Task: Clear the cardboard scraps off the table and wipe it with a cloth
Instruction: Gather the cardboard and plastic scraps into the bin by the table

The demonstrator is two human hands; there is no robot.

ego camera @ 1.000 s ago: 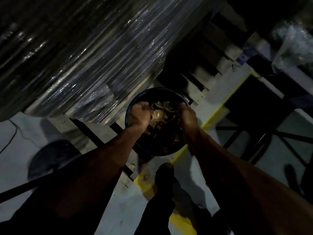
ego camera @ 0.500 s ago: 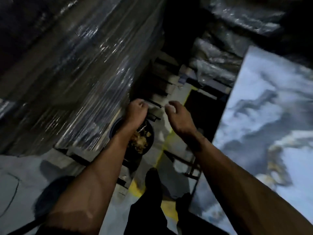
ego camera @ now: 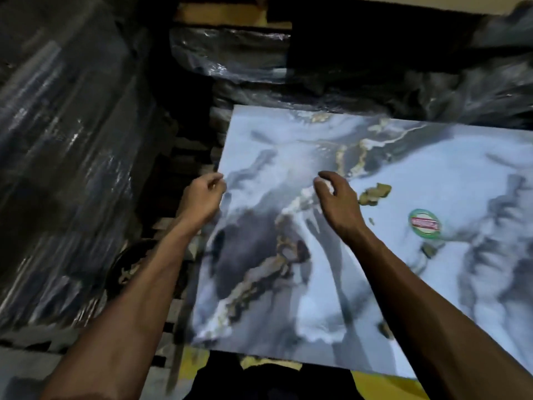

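A marble-patterned table top (ego camera: 331,298), blue-grey with gold veins, fills the right half of the view. My left hand (ego camera: 203,197) hovers at its left edge, fingers loosely curled and holding nothing. My right hand (ego camera: 339,200) is over the table's middle, fingers bent and apart, with nothing in it. A brown cardboard scrap (ego camera: 375,193) lies just right of my right hand. Smaller scraps lie further right (ego camera: 429,249) and near the front edge (ego camera: 385,329). A black bin (ego camera: 129,269) holding scraps sits on the floor at the left, partly hidden by my left forearm.
A round green and red sticker (ego camera: 425,223) is on the table at the right. A tall pallet load wrapped in clear film (ego camera: 63,168) stands at the left. More wrapped bundles (ego camera: 230,53) lie behind the table. A yellow floor line (ego camera: 383,385) shows below the front edge.
Both hands have lifted out of the black bin and swung right over the marble table. The view has turned from the bin to the table top.
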